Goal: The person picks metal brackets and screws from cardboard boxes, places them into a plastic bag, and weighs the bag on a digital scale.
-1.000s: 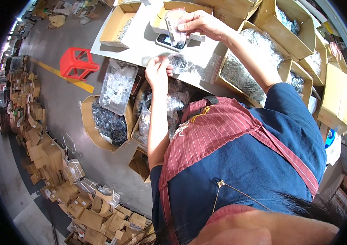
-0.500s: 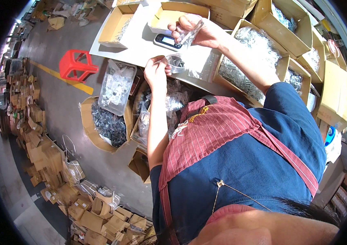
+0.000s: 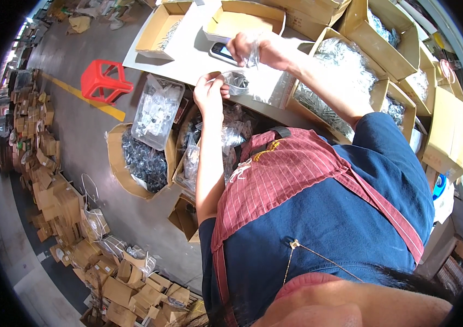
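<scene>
My left hand (image 3: 209,91) is closed at the near edge of the white table. Its fingers and thumb pinch the rim of a clear, rounded plastic container (image 3: 238,83) with some dark small parts inside. Above and slightly right of it, my right hand (image 3: 268,50) is closed on a clear plastic bag (image 3: 252,56), which hangs over the container. What the bag holds cannot be made out. Behind my right fingers sits a small device with a screen (image 3: 221,52), partly covered by the hand. Flat clear bags (image 3: 273,94) lie on the table right of the container.
Shallow cardboard trays (image 3: 154,34) stand at the table's far side. Cardboard boxes of bagged hardware (image 3: 346,57) crowd the right. On the left are a red stool (image 3: 103,82), a clear bin (image 3: 158,111) and a box of dark parts (image 3: 144,163). Flattened cartons (image 3: 73,218) pile beyond.
My right hand has lowered slightly and its bag now hangs closer above the container. My left hand keeps its hold on the container. The whole view has shifted a little.
</scene>
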`<move>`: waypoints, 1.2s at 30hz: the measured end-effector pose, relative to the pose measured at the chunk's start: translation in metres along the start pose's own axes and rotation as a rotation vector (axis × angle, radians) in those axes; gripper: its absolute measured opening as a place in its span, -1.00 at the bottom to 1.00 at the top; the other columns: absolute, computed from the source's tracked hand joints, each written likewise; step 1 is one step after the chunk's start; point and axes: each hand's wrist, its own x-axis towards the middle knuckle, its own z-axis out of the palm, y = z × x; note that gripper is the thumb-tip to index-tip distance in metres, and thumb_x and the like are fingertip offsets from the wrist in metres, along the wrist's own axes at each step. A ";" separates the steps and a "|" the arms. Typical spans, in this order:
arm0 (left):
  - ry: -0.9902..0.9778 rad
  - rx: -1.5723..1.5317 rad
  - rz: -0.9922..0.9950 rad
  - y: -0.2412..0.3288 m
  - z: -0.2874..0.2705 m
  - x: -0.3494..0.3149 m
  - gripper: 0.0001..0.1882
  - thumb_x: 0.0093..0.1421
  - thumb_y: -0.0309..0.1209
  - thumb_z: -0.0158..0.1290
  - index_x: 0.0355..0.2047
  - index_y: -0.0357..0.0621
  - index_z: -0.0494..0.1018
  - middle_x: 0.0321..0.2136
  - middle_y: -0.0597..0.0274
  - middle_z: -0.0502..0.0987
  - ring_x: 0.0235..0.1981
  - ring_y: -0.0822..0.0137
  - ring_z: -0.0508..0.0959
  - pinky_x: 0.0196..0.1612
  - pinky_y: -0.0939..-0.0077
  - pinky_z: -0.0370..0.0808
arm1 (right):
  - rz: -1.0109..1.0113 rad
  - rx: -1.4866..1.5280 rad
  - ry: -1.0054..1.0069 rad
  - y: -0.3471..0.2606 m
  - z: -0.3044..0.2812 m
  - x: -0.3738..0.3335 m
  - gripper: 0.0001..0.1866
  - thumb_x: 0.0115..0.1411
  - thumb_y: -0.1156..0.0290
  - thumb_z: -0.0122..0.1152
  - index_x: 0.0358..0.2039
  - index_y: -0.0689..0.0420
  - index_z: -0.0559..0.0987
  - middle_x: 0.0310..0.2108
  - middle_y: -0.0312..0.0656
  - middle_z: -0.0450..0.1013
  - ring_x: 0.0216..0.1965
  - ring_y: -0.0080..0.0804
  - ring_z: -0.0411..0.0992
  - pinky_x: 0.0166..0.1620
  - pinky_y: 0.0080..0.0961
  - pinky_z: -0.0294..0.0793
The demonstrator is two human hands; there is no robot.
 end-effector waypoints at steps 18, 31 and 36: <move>0.009 -0.065 -0.055 0.004 0.000 0.011 -0.80 0.20 -0.50 0.08 -0.16 -0.31 0.48 -0.59 0.35 0.46 -0.63 0.56 0.42 -0.57 0.69 0.44 | -0.277 -1.433 -0.068 0.024 0.012 -0.011 -0.82 0.03 0.27 0.31 -0.35 0.01 0.71 0.18 -0.13 0.31 0.26 -0.06 0.13 0.25 0.08 0.15; -0.033 0.173 0.067 0.006 -0.013 0.014 -0.87 0.16 -0.54 0.11 -0.28 -0.31 0.50 -0.63 0.27 0.55 -0.62 0.54 0.49 -0.52 0.68 0.43 | 0.145 -1.718 -0.393 0.024 0.014 0.010 -0.68 0.21 0.05 0.18 -0.28 -0.02 0.73 -0.19 -0.17 0.59 0.04 -0.21 0.41 0.23 -0.01 0.16; 0.037 0.626 0.254 0.016 -0.033 0.016 -0.85 0.13 -0.51 0.16 -0.28 -0.26 0.51 -0.60 0.24 0.60 -0.60 0.50 0.55 -0.47 0.61 0.44 | 0.323 -1.510 -0.355 -0.013 0.014 0.000 -0.48 0.17 -0.09 0.20 -0.36 0.19 0.68 -0.28 -0.11 0.58 -0.08 -0.16 0.46 0.03 -0.24 0.42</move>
